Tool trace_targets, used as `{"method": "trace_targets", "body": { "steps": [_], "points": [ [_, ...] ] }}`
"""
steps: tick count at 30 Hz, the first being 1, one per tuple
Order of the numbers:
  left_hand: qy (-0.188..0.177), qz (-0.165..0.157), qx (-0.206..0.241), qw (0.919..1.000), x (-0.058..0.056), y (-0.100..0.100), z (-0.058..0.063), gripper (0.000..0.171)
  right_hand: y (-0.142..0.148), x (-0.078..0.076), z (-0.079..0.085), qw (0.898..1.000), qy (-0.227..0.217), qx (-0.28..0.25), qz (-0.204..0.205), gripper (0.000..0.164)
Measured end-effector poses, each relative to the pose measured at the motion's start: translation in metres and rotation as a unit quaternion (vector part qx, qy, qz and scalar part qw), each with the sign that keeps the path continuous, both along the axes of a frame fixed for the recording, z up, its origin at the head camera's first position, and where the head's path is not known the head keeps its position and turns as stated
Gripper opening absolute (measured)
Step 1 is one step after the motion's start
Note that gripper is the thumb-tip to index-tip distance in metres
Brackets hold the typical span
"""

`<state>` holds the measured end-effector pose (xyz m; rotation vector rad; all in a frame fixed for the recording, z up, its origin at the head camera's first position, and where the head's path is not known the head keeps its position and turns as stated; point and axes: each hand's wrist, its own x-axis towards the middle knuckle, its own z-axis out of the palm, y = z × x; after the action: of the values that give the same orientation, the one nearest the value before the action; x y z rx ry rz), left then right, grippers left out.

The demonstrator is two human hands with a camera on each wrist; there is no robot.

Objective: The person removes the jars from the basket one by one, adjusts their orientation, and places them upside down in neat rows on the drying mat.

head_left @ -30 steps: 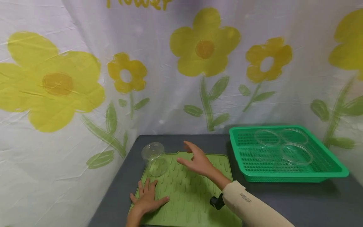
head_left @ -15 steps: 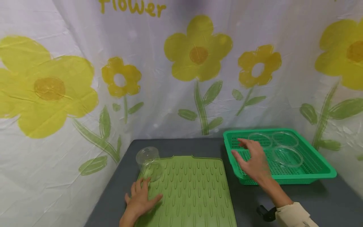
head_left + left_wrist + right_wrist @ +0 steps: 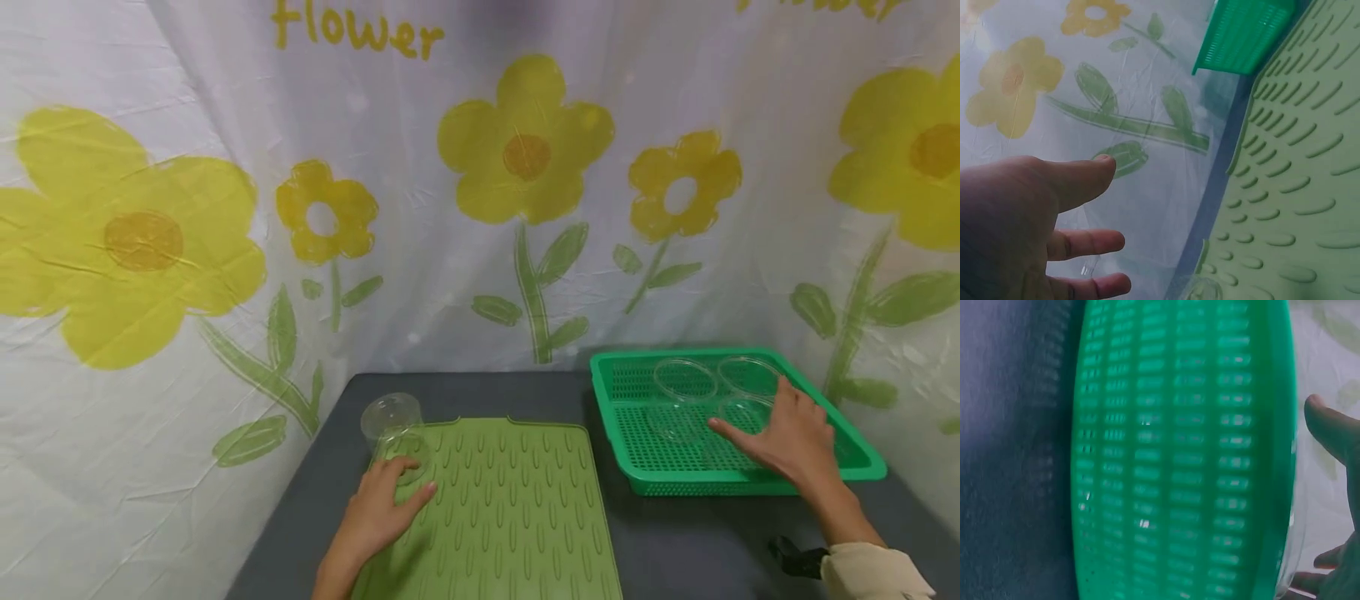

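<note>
A clear plastic cup stands at the back left corner of the green ribbed mat. My left hand is just in front of it, fingers loosely bent, thumb apart; whether a fingertip touches the cup is hard to tell. The left wrist view shows the thumb and fingers extended with nothing between them. Over the green basket, my right hand spreads thumb and fingers around the near clear container, partly hiding it. In the right wrist view the basket's side wall fills the middle.
Two more clear round containers, one at the left and one at the back right, stand in the basket. Behind the dark grey table hangs a white curtain with yellow flowers. The basket is to the mat's right.
My right hand has moved right from above the mat to the near container in the basket. My left hand has lifted from lying spread on the mat and bent its fingers near the cup.
</note>
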<state>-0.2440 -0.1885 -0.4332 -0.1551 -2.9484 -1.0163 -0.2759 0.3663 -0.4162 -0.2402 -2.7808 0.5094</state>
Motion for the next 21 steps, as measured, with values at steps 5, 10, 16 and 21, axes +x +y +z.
{"method": "trace_targets", "body": {
  "steps": [5,10,16,21],
  "points": [
    [-0.002,-0.017,0.033,0.9993,0.000,0.004,0.001,0.050,0.012,-0.002,-0.003,0.998,-0.065,-0.021,0.012,0.131],
    [0.019,-0.033,0.046,0.9982,-0.001,0.009,0.002,0.047,0.015,-0.001,0.000,0.996,-0.086,-0.023,0.025,0.131],
    [0.019,-0.041,0.050,0.9977,0.000,0.012,0.004,0.050,0.016,0.006,0.003,0.992,-0.123,-0.026,0.015,0.135],
    [0.028,-0.048,0.047,0.9974,-0.001,0.015,0.004,0.048,0.017,0.008,0.002,0.990,-0.138,-0.035,0.015,0.133]
  ]
}}
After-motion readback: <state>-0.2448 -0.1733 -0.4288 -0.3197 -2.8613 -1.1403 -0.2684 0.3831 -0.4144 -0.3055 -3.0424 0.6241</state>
